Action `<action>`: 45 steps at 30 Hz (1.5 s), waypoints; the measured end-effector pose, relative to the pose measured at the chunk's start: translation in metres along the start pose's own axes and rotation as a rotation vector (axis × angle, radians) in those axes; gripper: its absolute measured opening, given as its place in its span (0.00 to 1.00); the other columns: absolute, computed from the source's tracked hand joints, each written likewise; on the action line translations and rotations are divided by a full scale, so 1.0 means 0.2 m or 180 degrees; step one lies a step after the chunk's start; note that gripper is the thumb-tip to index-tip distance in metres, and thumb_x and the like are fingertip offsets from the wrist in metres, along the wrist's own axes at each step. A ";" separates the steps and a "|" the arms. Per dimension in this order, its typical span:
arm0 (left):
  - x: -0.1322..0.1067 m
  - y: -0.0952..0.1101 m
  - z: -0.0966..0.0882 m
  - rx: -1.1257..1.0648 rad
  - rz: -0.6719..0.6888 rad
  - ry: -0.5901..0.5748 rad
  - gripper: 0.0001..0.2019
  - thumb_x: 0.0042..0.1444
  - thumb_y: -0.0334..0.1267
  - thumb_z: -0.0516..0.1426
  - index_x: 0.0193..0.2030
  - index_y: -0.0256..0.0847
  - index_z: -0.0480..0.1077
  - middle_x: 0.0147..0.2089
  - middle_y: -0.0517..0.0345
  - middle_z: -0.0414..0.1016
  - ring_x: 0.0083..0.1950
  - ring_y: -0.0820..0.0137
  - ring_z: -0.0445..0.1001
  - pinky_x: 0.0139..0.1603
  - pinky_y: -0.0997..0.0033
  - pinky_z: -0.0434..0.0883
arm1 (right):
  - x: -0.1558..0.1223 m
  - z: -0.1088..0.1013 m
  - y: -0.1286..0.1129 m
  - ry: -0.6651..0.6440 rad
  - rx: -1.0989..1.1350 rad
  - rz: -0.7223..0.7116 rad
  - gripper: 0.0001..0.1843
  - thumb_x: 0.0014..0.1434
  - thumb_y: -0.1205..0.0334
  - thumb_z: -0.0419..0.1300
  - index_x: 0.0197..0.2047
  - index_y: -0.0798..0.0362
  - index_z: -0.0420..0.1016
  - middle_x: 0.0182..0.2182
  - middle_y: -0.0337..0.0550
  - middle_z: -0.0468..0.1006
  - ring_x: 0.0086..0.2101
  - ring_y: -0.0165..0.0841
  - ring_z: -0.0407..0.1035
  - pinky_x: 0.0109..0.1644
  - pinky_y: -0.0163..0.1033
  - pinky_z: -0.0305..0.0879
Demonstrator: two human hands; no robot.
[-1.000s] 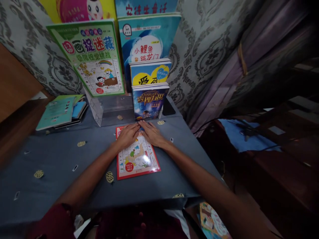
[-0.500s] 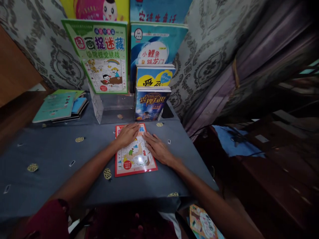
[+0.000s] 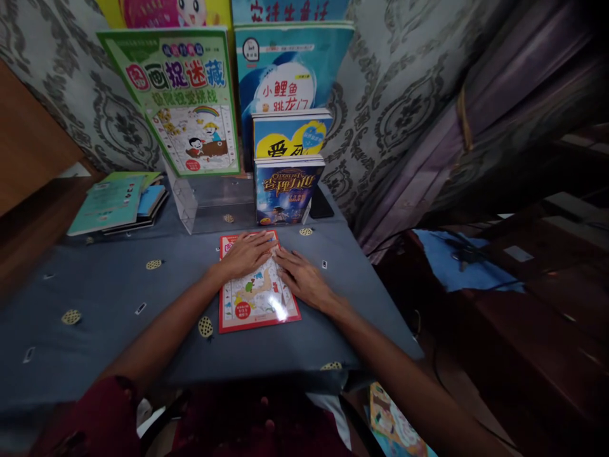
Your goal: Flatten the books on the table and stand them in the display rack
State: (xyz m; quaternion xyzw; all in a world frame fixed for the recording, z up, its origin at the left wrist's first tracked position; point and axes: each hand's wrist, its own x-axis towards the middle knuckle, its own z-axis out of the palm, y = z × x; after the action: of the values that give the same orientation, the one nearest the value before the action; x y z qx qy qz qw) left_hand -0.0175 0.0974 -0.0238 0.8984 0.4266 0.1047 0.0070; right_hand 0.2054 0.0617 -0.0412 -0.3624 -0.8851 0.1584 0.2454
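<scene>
A picture book with a red border (image 3: 259,304) lies flat on the table in front of me, its glossy cover catching a bright glare. Across its upper part rests my left hand (image 3: 246,255), palm down with the fingers stretched out, covering most of the title. My right hand (image 3: 307,279) lies over the book's right edge, its fingers extended and the fingertips close to those of my left hand. Neither hand grips the book.
Behind the book stands a clear acrylic rack (image 3: 209,206) holding a green picture book (image 3: 190,95), a teal book (image 3: 290,70) and small blue books (image 3: 285,193). A stack of books (image 3: 114,200) lies at left. A black phone (image 3: 322,206) sits right of the rack.
My left hand has slid slightly right across the book's top, its fingertips now nearer my right hand. The right hand stays at the right edge. The view has shifted a little.
</scene>
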 end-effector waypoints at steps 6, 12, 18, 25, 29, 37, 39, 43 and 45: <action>-0.02 0.04 -0.02 0.0101 0.0102 0.0138 0.20 0.73 0.44 0.43 0.63 0.47 0.68 0.65 0.52 0.71 0.67 0.62 0.66 0.65 0.54 0.61 | 0.01 -0.04 -0.04 0.0377 0.0167 -0.0014 0.13 0.66 0.66 0.53 0.44 0.53 0.80 0.45 0.51 0.82 0.49 0.42 0.75 0.56 0.50 0.70; -0.02 0.07 -0.05 0.0048 0.0288 0.0240 0.17 0.72 0.40 0.47 0.58 0.45 0.73 0.57 0.50 0.76 0.58 0.61 0.73 0.58 0.57 0.67 | 0.02 -0.06 -0.06 0.0464 0.0281 0.0019 0.12 0.66 0.67 0.54 0.36 0.53 0.78 0.35 0.48 0.82 0.39 0.39 0.74 0.49 0.45 0.70; -0.06 0.07 -0.05 -0.0091 0.0380 0.0061 0.19 0.71 0.43 0.47 0.64 0.46 0.68 0.66 0.49 0.69 0.67 0.59 0.66 0.65 0.53 0.62 | 0.01 -0.06 -0.05 0.0487 0.0442 0.0029 0.14 0.67 0.65 0.53 0.40 0.51 0.81 0.40 0.47 0.84 0.44 0.40 0.76 0.51 0.47 0.73; -0.10 0.11 -0.01 -0.0101 0.0067 -0.0013 0.21 0.73 0.44 0.44 0.67 0.45 0.64 0.70 0.51 0.64 0.72 0.61 0.59 0.71 0.52 0.56 | -0.20 -0.06 -0.10 -0.0016 0.0181 -0.0097 0.24 0.67 0.53 0.58 0.62 0.53 0.72 0.64 0.57 0.69 0.64 0.47 0.63 0.67 0.60 0.60; -0.10 0.11 0.00 -0.0141 0.0081 -0.0002 0.21 0.73 0.44 0.43 0.67 0.46 0.64 0.71 0.51 0.63 0.73 0.62 0.58 0.71 0.53 0.56 | -0.34 -0.09 -0.13 -0.0434 0.0260 -0.0281 0.37 0.62 0.44 0.63 0.69 0.49 0.62 0.68 0.54 0.62 0.68 0.47 0.54 0.70 0.63 0.53; -0.08 0.09 -0.01 -0.0186 0.0125 -0.0010 0.21 0.72 0.43 0.45 0.67 0.48 0.64 0.70 0.51 0.64 0.72 0.61 0.61 0.71 0.52 0.57 | -0.34 -0.08 -0.11 -0.0237 0.0285 -0.0266 0.31 0.65 0.48 0.61 0.68 0.45 0.65 0.64 0.52 0.70 0.64 0.46 0.62 0.67 0.59 0.62; -0.06 0.07 -0.01 -0.0169 0.0133 -0.0010 0.21 0.72 0.43 0.45 0.67 0.48 0.64 0.70 0.51 0.64 0.71 0.62 0.62 0.71 0.53 0.57 | -0.32 -0.06 -0.10 -0.0139 0.0269 -0.0308 0.30 0.64 0.48 0.62 0.67 0.45 0.67 0.62 0.52 0.72 0.63 0.46 0.64 0.65 0.58 0.64; -0.02 0.03 0.01 -0.0135 0.0111 -0.0022 0.21 0.72 0.42 0.44 0.68 0.47 0.63 0.70 0.51 0.65 0.72 0.62 0.60 0.72 0.52 0.55 | -0.29 -0.05 -0.09 0.0027 0.0251 -0.0338 0.25 0.66 0.51 0.61 0.64 0.46 0.70 0.60 0.52 0.74 0.62 0.45 0.65 0.63 0.57 0.68; -0.01 0.02 0.01 -0.0122 0.0108 0.0017 0.21 0.72 0.42 0.44 0.67 0.47 0.64 0.70 0.51 0.65 0.72 0.62 0.60 0.71 0.52 0.55 | -0.28 -0.04 -0.08 0.0034 0.0265 -0.0310 0.24 0.66 0.52 0.61 0.63 0.45 0.71 0.60 0.52 0.74 0.62 0.45 0.65 0.62 0.57 0.68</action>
State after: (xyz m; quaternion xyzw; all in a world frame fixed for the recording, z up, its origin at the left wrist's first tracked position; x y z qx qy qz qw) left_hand -0.0149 0.0930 -0.0260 0.9049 0.4093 0.1153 0.0213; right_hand 0.2355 0.0106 -0.0445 -0.3092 -0.8930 0.1810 0.2725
